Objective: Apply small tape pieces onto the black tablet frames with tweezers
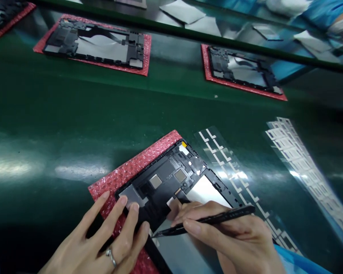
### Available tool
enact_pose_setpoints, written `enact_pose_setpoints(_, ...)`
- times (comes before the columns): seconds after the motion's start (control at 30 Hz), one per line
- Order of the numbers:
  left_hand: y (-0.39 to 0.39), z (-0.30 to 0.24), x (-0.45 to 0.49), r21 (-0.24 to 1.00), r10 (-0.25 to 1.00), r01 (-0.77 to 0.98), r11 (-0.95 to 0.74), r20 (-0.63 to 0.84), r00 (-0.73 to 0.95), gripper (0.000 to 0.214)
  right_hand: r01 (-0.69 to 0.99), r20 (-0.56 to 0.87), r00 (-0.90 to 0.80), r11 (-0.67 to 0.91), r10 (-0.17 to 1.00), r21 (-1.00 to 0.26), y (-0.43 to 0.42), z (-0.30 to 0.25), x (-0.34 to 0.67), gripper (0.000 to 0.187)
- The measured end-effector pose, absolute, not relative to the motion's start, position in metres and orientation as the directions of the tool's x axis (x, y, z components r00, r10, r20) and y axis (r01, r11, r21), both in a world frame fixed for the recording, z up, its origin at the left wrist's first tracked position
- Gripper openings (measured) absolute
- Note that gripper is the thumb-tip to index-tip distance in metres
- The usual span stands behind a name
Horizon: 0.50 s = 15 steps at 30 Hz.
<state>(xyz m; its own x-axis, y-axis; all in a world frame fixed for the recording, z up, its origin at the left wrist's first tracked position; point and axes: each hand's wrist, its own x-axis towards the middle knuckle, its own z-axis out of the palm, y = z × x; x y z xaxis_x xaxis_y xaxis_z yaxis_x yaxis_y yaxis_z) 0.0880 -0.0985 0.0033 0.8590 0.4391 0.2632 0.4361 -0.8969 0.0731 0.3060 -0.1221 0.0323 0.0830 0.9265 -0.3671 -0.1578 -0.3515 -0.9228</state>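
Note:
My left hand [103, 239] rests at the lower left with its fingers spread, the fingertips on the edge of a black tablet housing [165, 182]. A ring sits on one finger. The housing lies tilted on a pad of red bubble wrap [122, 179], with metal patches and a silver panel showing. My right hand [225, 236] grips black tweezers [205, 220], whose tip is at the housing's lower edge. The hands and tweezers hide the housing's lower part. Two strips of clear film with white die-cut pieces [231, 179] lie to the right.
A glossy green workbench [74, 114] runs across the view. Two more black housings [134, 49] [214, 57] lie on red bubble wrap beyond, with another at the far left. Past a dark rail [188, 34] are grey sheets [183, 11] and a co-worker's blue sleeve [326, 15].

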Motion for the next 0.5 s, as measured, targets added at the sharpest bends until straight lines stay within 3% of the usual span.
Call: enact_pose_setpoints(0.5,-0.0969,0.0069,0.0879,0.079,0.436,0.431,-0.899,0.259,0.862,0.046,-0.183,-0.374,0.113,-0.351,0.921,-0.918,-0.1218,0.0323,0.3059,0.013)
